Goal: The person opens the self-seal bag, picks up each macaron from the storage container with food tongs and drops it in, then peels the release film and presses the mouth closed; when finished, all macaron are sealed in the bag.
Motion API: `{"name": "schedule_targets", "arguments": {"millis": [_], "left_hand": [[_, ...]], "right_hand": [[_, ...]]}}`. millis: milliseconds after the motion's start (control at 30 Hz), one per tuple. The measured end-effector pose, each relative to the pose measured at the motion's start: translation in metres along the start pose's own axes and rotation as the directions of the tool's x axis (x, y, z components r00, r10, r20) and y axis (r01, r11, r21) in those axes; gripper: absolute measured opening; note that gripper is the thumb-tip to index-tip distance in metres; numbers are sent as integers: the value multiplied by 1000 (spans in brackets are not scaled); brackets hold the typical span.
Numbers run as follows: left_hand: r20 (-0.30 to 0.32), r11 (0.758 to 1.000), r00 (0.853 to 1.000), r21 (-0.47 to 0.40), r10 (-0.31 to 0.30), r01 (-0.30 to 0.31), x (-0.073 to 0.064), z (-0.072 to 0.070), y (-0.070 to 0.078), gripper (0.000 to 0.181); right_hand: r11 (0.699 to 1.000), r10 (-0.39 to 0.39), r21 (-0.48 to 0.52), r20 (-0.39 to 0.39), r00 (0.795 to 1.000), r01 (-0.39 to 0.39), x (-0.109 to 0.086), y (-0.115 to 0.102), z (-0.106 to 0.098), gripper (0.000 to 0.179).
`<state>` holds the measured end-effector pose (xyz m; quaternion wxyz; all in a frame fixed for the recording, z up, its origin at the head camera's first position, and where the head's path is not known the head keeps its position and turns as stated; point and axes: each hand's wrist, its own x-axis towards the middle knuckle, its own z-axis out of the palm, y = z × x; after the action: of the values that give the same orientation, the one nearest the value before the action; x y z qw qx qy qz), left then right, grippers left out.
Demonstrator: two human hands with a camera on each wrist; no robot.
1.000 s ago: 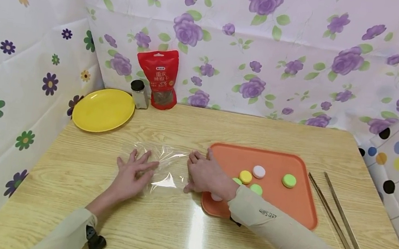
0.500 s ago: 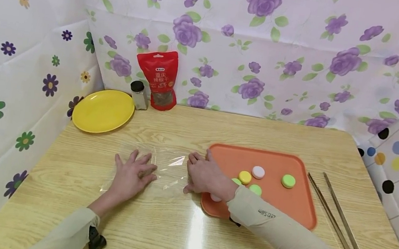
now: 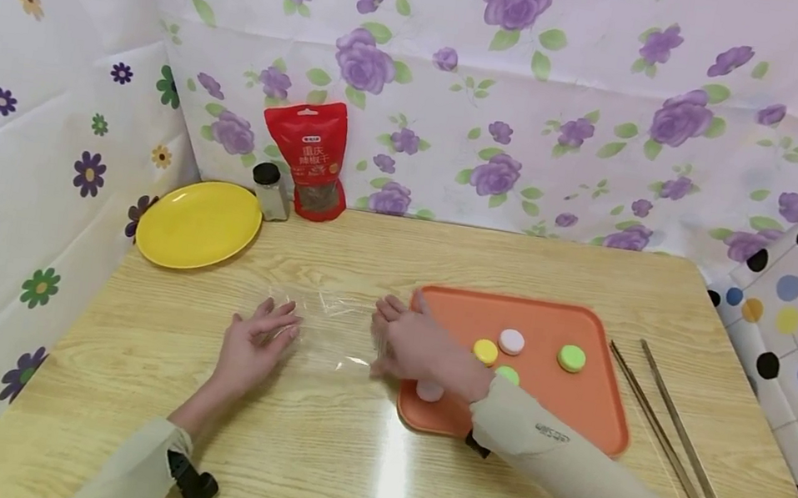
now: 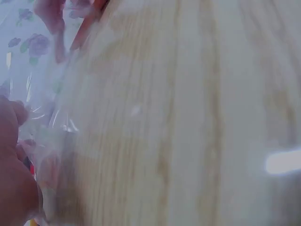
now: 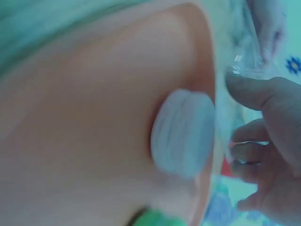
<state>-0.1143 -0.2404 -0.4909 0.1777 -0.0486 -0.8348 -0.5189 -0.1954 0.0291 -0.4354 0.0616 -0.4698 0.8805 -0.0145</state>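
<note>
Clear, shiny plastic film (image 3: 337, 342) stretches between the two hands over the wooden table in the head view. At its left end my left hand (image 3: 249, 351) pinches it, thumb and forefinger close together; the left wrist view shows creased film (image 4: 66, 125) around those fingers. My right hand (image 3: 417, 344) touches the film's right end with fingers and thumb spread apart, its wrist over an orange tray (image 3: 535, 423). Close by that hand in the right wrist view sits a pale macaron (image 5: 183, 134) against the tray's rim. Part of the film is hidden under the hands.
Yellow (image 3: 485, 352), white (image 3: 511, 342) and green (image 3: 571, 358) macarons lie on the tray. Metal tongs (image 3: 683, 446) are to its right. Behind, at the left, stand a yellow plate (image 3: 199, 224), a black-capped jar (image 3: 271, 194) and a red pouch (image 3: 308, 157).
My left hand has gone from lying spread on the film to drawing its fingers together at the edge. The film's left end has been gathered in. The right hand has stayed nearly in place.
</note>
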Motion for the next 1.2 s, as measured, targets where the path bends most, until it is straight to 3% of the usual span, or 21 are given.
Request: {"name": "schedule_targets", "arguments": {"millis": [100,200,267,367,500,600,667,733,833,933,1067,1200], "left_hand": [[-22,999,1000,-31,22,-23,1,6,0,15],[-29,998,999,-32,46,-47,2,11,2,15],[-34,998,998,-31,52,-53,2,14,2,15],[-49,998,998,-38,45,-47,2,16,4,16],[-68,997,998,-75,17,-22,2,16,7,16],[-101,996,995,-91,3,-12,-1,11,7,16],[-128,995,992,-102,-7,-6,-3,6,6,16],[-151,995,988,-100,-22,7,-6,2,8,16],[-167,994,985,-107,-44,26,-9,-2,7,16],[-159,994,985,-100,-59,43,-9,-1,8,16],[-109,993,990,-96,-86,75,-9,2,12,16],[-40,995,996,-72,-76,73,-5,7,15,16]], "right_hand": [[986,6,164,-139,990,17,-28,19,-7,58],[941,146,333,-219,965,-67,-70,40,-16,50],[907,256,398,-266,929,-136,-103,55,-19,48],[882,380,418,-363,851,-216,-157,81,-18,42],[857,506,370,-468,725,-359,-229,113,-6,31],[771,637,353,-448,627,-531,-272,128,4,36],[693,721,367,-378,581,-621,-292,132,10,48],[639,768,374,-278,576,-672,-303,134,16,63],[605,783,383,-125,610,-698,-310,135,24,82],[606,769,383,-57,637,-697,-309,135,30,89],[613,765,362,-50,643,-702,-309,140,37,88],[636,752,319,-52,657,-702,-315,145,41,73]]}}
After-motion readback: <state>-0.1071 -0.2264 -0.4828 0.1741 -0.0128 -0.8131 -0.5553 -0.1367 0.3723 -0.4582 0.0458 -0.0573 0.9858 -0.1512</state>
